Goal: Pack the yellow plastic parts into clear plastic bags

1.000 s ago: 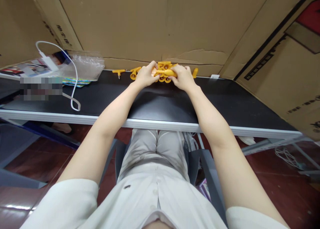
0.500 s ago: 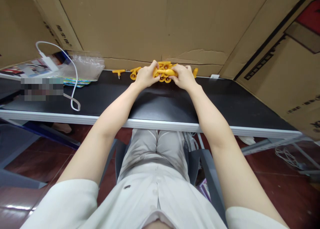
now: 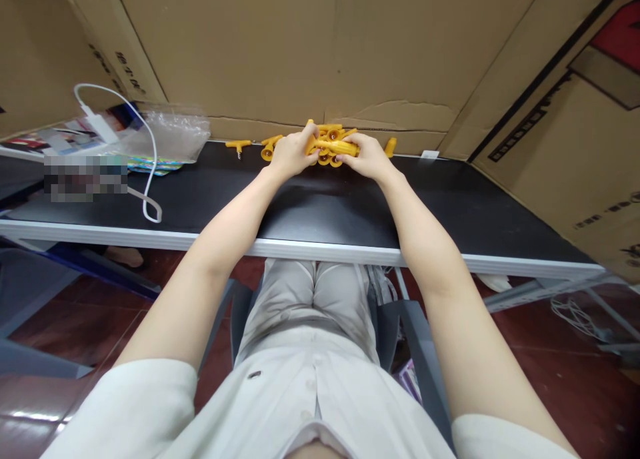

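Between my hands, above a cluster of similar yellow pieces, lies a yellow plastic corkscrew [image 3: 345, 148] with a ribbed barrel-like end. My left hand [image 3: 293, 153] pinches its left end between thumb and fingers. My right hand [image 3: 371, 156] grips the ribbed right end. Several yellow corkscrew parts [image 3: 334, 135], some with round cup-shaped ends, lie beneath and behind, partly hidden by my fingers. Left of my left hand are a T-shaped yellow handle with a metal spiral [image 3: 239, 147] and a yellow cup-ended part [image 3: 267, 151]. A yellow piece [image 3: 391, 147] stands just past my right hand.
The black tabletop [image 3: 320, 212] has a pale metal front edge. Cardboard walls [image 3: 280, 52] rise behind it and at the sides. On the left lie a white cable [image 3: 153, 152], a clear plastic bag [image 3: 167, 135] and colourful packets [image 3: 153, 165]. A small white tag [image 3: 429, 155] sits right.
My right hand has shifted slightly and its fingers have spread a little along the ribbed end, so more of it shows. My left hand keeps its hold in the same place.
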`<state>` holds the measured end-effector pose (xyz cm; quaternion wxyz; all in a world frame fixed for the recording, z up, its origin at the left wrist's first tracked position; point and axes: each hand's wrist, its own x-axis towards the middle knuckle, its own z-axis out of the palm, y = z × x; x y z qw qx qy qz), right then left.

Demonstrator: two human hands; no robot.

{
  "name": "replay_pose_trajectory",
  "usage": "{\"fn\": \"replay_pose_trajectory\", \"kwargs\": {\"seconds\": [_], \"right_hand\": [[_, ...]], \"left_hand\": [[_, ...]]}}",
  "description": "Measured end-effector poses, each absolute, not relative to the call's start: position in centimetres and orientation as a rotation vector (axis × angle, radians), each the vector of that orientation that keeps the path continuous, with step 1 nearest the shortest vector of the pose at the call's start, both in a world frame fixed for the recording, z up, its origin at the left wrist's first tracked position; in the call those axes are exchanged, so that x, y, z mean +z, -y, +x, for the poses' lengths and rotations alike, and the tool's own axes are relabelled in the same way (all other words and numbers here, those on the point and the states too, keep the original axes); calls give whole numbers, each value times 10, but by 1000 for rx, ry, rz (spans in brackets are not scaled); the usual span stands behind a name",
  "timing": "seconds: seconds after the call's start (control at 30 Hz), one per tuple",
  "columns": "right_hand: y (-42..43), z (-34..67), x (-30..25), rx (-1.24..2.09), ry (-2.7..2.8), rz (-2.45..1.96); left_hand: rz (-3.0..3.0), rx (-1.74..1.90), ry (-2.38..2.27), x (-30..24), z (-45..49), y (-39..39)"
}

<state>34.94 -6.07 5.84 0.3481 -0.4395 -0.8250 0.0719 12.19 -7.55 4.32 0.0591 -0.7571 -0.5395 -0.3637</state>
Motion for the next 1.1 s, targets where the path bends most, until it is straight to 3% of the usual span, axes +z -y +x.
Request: {"fn": "replay_pose_trajectory", "kwargs": {"seconds": [0.2,0.4,0.6,0.77,1.1], "right_hand": [[75,342,63,1058,1602,-933],[69,334,64,1247,1411,-911],[35,336,83,1150,1346,-973],[8,315,101,994,1265,-1012],[1,264,82,-212,2109,-1246]], "left_hand": [[-2319,-1147,1633,41,116,71],[-2387,-1179,1581,41,115,75],[-2211,-1422,1653,42,108,67],[-2154,-1363,1717,32,94,50],[-2148,-1283,1818,31,85,55]]}}
